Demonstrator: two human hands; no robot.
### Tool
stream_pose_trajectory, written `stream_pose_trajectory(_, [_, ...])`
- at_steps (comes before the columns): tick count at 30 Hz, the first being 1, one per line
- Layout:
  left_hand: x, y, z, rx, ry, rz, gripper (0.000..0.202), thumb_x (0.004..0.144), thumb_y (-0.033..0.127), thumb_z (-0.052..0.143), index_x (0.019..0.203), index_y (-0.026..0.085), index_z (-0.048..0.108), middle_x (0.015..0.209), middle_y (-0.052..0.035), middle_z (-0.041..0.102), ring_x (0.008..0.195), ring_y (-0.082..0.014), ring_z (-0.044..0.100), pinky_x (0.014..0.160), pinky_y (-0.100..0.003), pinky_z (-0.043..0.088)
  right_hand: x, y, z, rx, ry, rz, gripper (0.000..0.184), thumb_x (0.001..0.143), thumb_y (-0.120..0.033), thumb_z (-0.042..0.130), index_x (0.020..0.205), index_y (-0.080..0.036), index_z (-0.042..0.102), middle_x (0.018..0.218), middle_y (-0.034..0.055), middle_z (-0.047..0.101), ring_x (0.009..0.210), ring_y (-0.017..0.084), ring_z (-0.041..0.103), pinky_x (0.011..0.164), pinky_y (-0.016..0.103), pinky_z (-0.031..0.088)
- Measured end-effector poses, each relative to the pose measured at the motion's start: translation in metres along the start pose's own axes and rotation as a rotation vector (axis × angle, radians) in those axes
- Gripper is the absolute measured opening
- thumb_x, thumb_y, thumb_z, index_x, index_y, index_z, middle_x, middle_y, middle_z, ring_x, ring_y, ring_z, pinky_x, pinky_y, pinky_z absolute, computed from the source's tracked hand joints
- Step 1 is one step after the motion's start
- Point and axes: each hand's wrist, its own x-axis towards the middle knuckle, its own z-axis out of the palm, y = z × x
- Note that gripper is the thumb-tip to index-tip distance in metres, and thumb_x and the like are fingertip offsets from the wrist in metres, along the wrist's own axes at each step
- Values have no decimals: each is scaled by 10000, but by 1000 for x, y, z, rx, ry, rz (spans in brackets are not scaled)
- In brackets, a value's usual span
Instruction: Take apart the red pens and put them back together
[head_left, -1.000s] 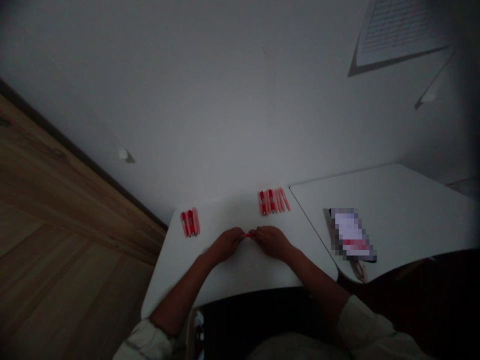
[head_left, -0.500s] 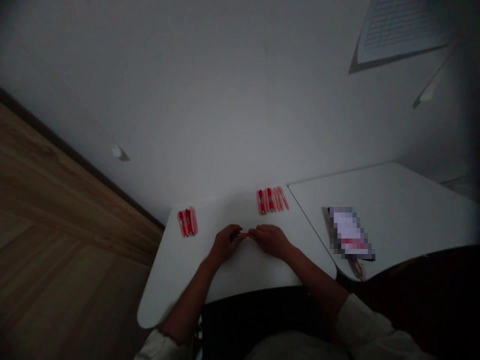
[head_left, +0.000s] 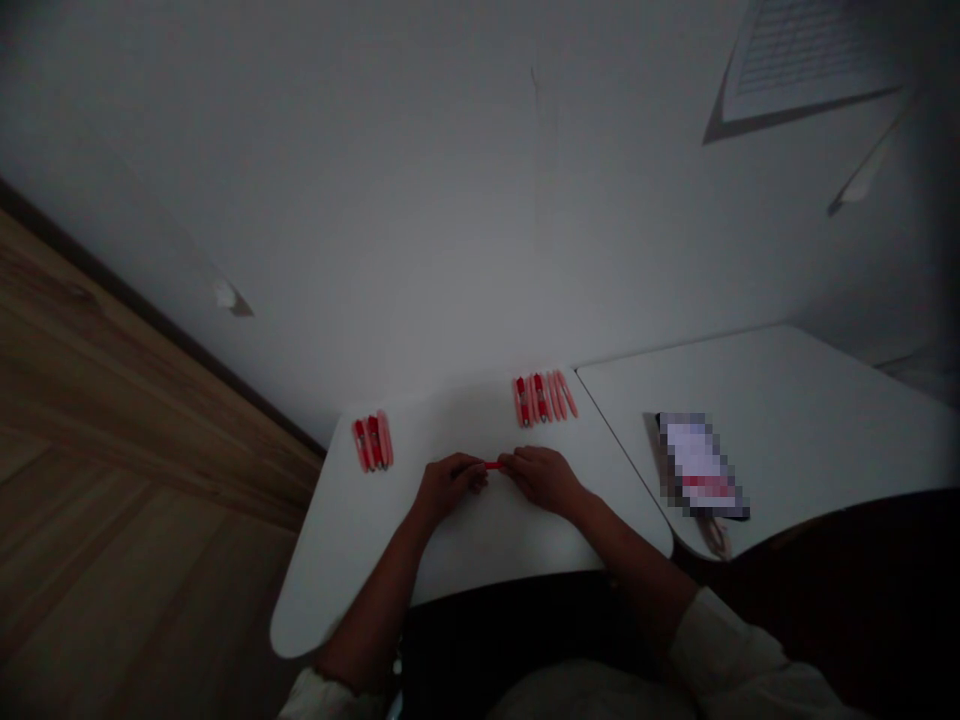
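Note:
Between my two hands a red pen lies roughly level above the table, with only a short middle stretch showing. My left hand is closed around its left end, fingers curled. On the other end, my right hand grips with thumb and fingers pressed together. Both tips of the pen are hidden by the fingers. Beyond my right hand a row of several red and pink pens lies side by side. A smaller group of red and pink pens rests to the left.
The white table meets a pale wall at the back. On a second white table at right lies a phone, its screen blurred, with a pink strap. A printed sheet hangs on the wall.
My left hand's fingers have shifted on the pen and turned, and a slightly different part of the red barrel shows. My right hand stays nearly still. The pen groups have not moved.

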Motion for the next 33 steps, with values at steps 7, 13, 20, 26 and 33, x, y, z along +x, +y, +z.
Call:
stream_pose_trajectory(7, [1, -4, 0, 39, 79, 90, 268, 790, 367, 605, 995, 195, 628, 865, -34, 698, 779, -151, 653, 742, -278, 518, 0, 0, 1, -2, 6, 2, 305, 975, -366, 343, 1089, -232, 592, 800, 37, 620, 718, 135, 541, 643, 247, 329])
stream_pose_trajectory(13, [1, -8, 0, 1, 35, 48, 201, 784, 358, 614, 887, 189, 649, 770, -24, 690, 710, -142, 638, 687, -262, 510, 1, -1, -1, -24, -15, 20, 311, 976, -369, 334, 1085, -230, 590, 813, 40, 624, 726, 138, 546, 637, 250, 328])
stream_pose_trajectory(20, [2, -3, -1, 85, 37, 28, 241, 832, 400, 536, 822, 190, 652, 672, -2, 663, 597, -118, 604, 613, -238, 493, 2, -1, 0, -21, -6, 22, 317, 978, -380, 326, 1084, -236, 587, 799, 30, 614, 716, 133, 537, 631, 247, 318])
stream_pose_trajectory(26, [4, -6, 1, 26, 88, 70, 279, 810, 382, 573, 1017, 199, 613, 867, -38, 688, 786, -155, 650, 749, -293, 522, 1, -1, 0, -3, -3, 20, 311, 977, -377, 334, 1091, -232, 584, 812, 32, 616, 723, 131, 538, 640, 244, 322])
stream_pose_trajectory(33, [2, -6, -2, 22, 72, 145, 251, 755, 338, 643, 971, 211, 640, 930, -44, 668, 829, -159, 640, 788, -306, 519, 1, -2, -1, -9, -17, 24, 316, 976, -372, 332, 1090, -227, 588, 814, 40, 623, 733, 142, 552, 644, 249, 337])
